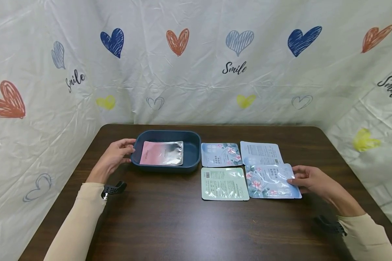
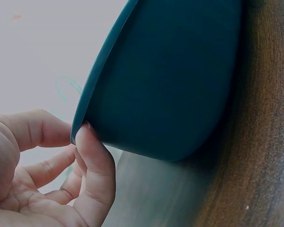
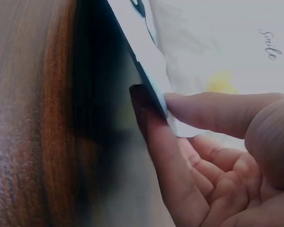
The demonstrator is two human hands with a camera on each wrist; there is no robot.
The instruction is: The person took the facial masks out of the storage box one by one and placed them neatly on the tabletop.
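My left hand (image 1: 115, 156) pinches the left rim of a dark blue plastic basin (image 1: 192, 152); the left wrist view shows thumb and finger on either side of the rim (image 2: 95, 71). Inside the basin lies a pink and silver sachet (image 1: 161, 153). With thumb and finger, my right hand (image 1: 313, 181) pinches the right edge of a blue floral sachet (image 1: 271, 183). In the right wrist view that sachet (image 3: 142, 56) is seen edge-on, tilted up off the table. Its upper edge overlaps a pale blue sachet (image 1: 261, 151) with printed text.
Left of the pale blue sachet lies another blue floral sachet (image 1: 219, 154), close to the basin's right side. A light green sachet (image 1: 224, 184) lies in front of it. Everything stands on a dark brown wooden table (image 1: 183, 224), with a heart-printed white curtain (image 1: 196, 83) behind.
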